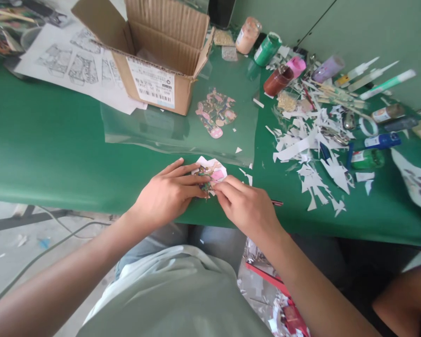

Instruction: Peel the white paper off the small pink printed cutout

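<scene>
My left hand [166, 194] and my right hand [247, 208] meet at the near edge of the green table [56, 150]. Both pinch a small printed paper cutout [212, 169], pink and white with a coloured figure on it. The left fingers lie over its left side, the right fingertips press its lower right. A thin dark tool with a red tip [277, 202] pokes out from behind my right hand; how it is held is hidden.
An open cardboard box [154, 51] stands at the back. A clear plastic sheet [154, 128] carries a pile of coloured cutouts [215, 112]. White paper scraps [312, 150], glitter jars [268, 49] and glue tubes [382, 84] crowd the right. Printed sheets [70, 63] lie at the left.
</scene>
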Demonstrator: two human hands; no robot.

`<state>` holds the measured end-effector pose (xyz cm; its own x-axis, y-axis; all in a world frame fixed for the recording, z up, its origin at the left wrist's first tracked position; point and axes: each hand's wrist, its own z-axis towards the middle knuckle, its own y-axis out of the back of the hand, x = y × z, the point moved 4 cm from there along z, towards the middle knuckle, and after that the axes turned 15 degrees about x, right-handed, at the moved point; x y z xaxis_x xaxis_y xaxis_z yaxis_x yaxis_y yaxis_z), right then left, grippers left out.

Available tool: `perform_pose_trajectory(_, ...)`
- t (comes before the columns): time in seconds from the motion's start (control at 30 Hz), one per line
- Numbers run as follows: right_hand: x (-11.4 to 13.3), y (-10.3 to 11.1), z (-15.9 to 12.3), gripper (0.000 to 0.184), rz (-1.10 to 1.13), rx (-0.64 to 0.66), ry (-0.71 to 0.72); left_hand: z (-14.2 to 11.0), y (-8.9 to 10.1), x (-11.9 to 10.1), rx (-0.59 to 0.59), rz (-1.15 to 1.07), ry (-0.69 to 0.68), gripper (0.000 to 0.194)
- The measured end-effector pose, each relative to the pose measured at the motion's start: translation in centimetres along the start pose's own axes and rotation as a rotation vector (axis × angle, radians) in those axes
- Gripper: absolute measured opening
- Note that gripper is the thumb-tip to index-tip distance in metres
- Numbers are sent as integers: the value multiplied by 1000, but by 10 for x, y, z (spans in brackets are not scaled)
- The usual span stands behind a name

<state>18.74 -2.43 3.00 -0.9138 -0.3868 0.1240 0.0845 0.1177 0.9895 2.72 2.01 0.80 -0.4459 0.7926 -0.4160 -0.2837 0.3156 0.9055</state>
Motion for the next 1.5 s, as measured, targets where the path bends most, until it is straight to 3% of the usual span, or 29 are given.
perform_pose_trajectory(0.4, 9, -1, -20, 21, 71, -39, -223, 1, 1, -1, -37, -14, 17, 33)
perform_pose_trajectory(0.53, 10, -4, -24, 21, 123, -91, -163, 1, 1, -1, -37, -11, 17, 32)
perform_pose_trajectory(0.77, 15, -14, -31, 23, 17, -83, -62, 1, 2, -2, -45, 9, 51, 31)
perform_pose_trajectory(1.03, -14, -2, -31, 12, 225, -106, -233, 1, 3, -7, -77, 112, 50, 27)
perform_pose_trajectory(1.3, -12, -3, -6, 24, 258, -57, 6, 2, 2, -7, -57, 91, 32, 30)
perform_pose_trajectory(1.5, -14, -3, 5, 29, 176, -14, 84, 2, 0, -4, -55, 22, 38, 31)
